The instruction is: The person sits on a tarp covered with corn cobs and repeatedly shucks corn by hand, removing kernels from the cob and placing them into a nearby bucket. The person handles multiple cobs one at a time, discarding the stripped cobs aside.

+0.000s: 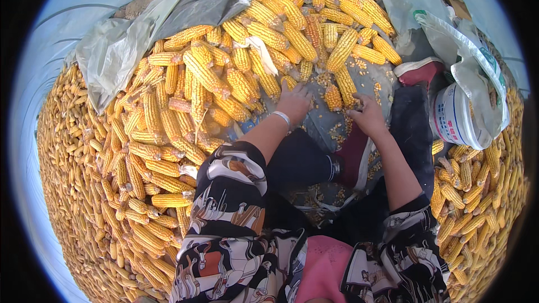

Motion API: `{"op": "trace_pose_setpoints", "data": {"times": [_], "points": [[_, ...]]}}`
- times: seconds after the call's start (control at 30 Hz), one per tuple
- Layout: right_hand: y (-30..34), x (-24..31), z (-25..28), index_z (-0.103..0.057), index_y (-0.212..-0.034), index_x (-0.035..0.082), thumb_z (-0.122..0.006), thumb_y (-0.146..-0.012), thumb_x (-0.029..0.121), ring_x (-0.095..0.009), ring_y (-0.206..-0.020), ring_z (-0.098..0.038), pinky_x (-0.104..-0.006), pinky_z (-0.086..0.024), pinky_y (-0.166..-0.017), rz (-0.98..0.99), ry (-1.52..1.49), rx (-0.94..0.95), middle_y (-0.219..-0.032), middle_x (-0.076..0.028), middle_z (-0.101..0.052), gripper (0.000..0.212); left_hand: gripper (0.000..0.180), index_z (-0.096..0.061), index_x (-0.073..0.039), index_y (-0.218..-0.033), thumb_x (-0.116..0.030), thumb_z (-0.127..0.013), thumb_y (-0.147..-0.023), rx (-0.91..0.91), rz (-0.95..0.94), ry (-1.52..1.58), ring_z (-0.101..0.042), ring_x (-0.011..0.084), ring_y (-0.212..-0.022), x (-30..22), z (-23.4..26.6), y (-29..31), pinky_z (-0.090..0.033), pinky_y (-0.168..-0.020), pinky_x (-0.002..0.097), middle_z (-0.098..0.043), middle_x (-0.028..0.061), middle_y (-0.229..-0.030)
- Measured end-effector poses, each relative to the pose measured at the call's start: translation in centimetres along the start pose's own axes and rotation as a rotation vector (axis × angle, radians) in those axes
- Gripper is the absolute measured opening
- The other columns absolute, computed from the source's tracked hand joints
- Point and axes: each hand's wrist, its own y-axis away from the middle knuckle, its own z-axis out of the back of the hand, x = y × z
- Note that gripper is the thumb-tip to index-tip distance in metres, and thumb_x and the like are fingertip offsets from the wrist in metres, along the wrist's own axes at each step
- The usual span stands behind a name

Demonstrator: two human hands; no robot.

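My left hand (295, 103), with a pale band at its wrist, reaches into the near edge of a heap of yellow corn cobs (241, 87). Its fingers are stretched out beside a short cob (289, 82), and they seem to touch it. To the right, my right hand (368, 115) has its thumb and fingers apart, with nothing seen between them. Just beyond its fingertips lies the lower end of a long corn cob (345, 86). Between both hands sits a stubby cob (333, 98) among loose kernels (337, 126) on a dark sheet.
A white bucket (449, 116) with clear plastic over it stands at the right, near my dark red shoe (421, 72). My other shoe (352, 160) rests below my hands. Large corn piles (101, 191) spread on both sides. Grey plastic sheeting (208, 0) lies along the far edge.
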Motion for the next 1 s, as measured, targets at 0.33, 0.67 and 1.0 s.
{"op": "trace_pose_setpoints", "data": {"times": [0.33,0.67,1.0], "points": [[-5.8,3.3,-7.0,-0.06,-0.128,0.022,-0.078,-0.067,0.047,-0.043,-0.127,-0.044,-0.0478,-0.046,-0.099,-0.273,0.568,-0.027,-0.149,-0.023,-0.032,0.069,0.034,-0.07,-0.006,-0.089,-0.038,-0.07,-0.076,0.367,0.286,0.3,-0.065,0.0328,-0.095,2.1,0.0,-1.1,-0.052,-0.081,0.0438,-0.067,0.0159,-0.1],[-3.6,1.8,-5.8,-0.063,-0.119,0.005,-0.084,-0.062,0.041,-0.028,-0.096,-0.066,-0.0388,-0.052,-0.085,-0.265,-0.279,0.085,-0.11,-0.016,-0.066,0.07,0.054,-0.059,0.001,-0.117,-0.042,-0.069,-0.085,0.232,0.818,0.959,-0.066,0.0297,-0.097,0.4,-0.4,-1.1,-0.052,-0.085,0.0403,-0.067,0.0164,-0.107],[13.2,0.3,-6.3,-0.048,-0.134,-0.002,-0.081,-0.075,0.019,-0.017,-0.105,-0.061,-0.0309,-0.048,-0.092,-0.195,-1.305,0.13,-0.118,-0.01,-0.062,0.071,0.037,-0.056,-0.004,-0.121,-0.034,-0.052,-0.099,0.795,0.695,1.947,-0.066,0.0229,-0.094,-7.7,3.5,4.2,-0.055,-0.08,0.0376,-0.065,0.0096,-0.107]]}}
